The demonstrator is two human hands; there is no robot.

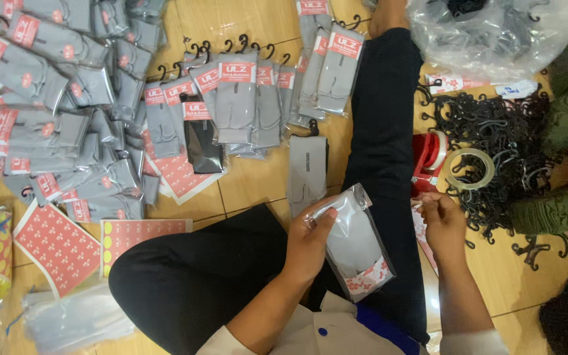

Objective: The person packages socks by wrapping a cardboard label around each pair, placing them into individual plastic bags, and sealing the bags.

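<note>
Over the lap, left hand (307, 240) has its fingers pinched on the top edge of a clear bag with a grey sock (356, 240); bag rests tilted on the dark trouser leg (382, 131), mouth up and within reach. Right hand (443, 220) has fingertips closed on something small, can't tell what. Tape roll (469, 169) and black hooks (488, 125) sit just beside the right hand. Finished sock packs (238, 98) fan out on the wooden floor (251, 181), well apart, left side.
</note>
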